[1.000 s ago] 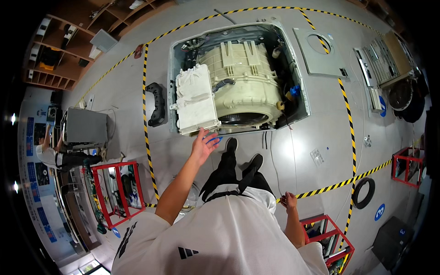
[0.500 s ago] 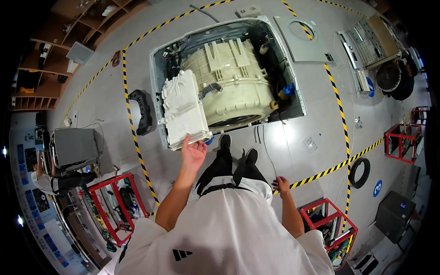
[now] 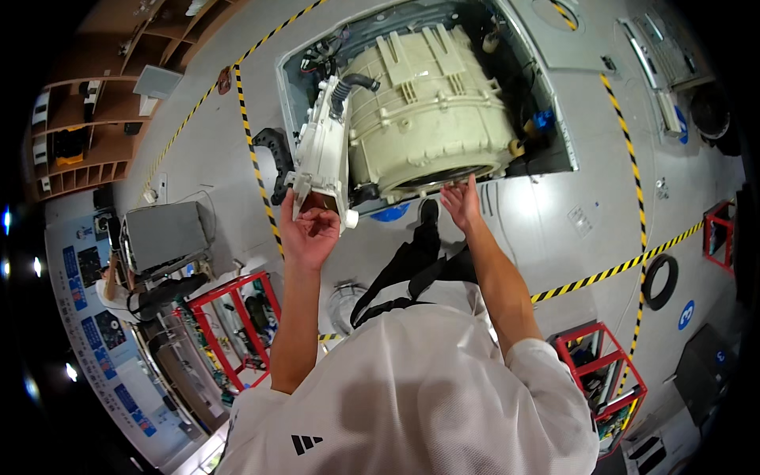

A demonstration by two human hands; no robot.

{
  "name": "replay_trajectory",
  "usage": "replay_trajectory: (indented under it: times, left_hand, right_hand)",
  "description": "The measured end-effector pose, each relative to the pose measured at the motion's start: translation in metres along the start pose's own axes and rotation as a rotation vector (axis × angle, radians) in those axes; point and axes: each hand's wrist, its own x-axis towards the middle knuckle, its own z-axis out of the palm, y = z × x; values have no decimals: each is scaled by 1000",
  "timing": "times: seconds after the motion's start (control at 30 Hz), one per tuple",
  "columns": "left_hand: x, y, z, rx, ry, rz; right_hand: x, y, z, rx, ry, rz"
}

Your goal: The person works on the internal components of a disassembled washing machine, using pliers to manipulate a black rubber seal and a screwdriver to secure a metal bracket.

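A white detergent dispenser box stands tilted on its narrow side, its open end toward me. My left hand has its fingers curled around the rim of that open end. A dark ribbed hose joins the box's upper part. Right of it lies the large cream washing machine tub, inside the grey cabinet. My right hand is at the tub's near rim with fingers apart and nothing in them; whether the fingertips touch the rim I cannot tell.
A black curved part lies left of the cabinet. Red-framed carts stand on both sides. A grey panel with a round hole lies at the far right, and a black ring rests on the floor. Another person works at the left.
The dispenser box has turned from lying flat onto its side, with my left hand at its end. My right hand has come up from my side to the tub's rim. My view has shifted.
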Motion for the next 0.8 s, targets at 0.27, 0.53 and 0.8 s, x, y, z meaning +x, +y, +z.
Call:
replay_trajectory:
  times: [0.27,0.53,0.8]
  left_hand:
    - [-4,38,6,55,-21,10]
    - [-6,56,-2,81,-81,-110]
    - [-8,111,14,142,-259,-72]
  right_hand:
    - [32,19,90,351,105,-71]
    - [38,25,92,228,122,-195]
    - [37,25,86,229,62,-239]
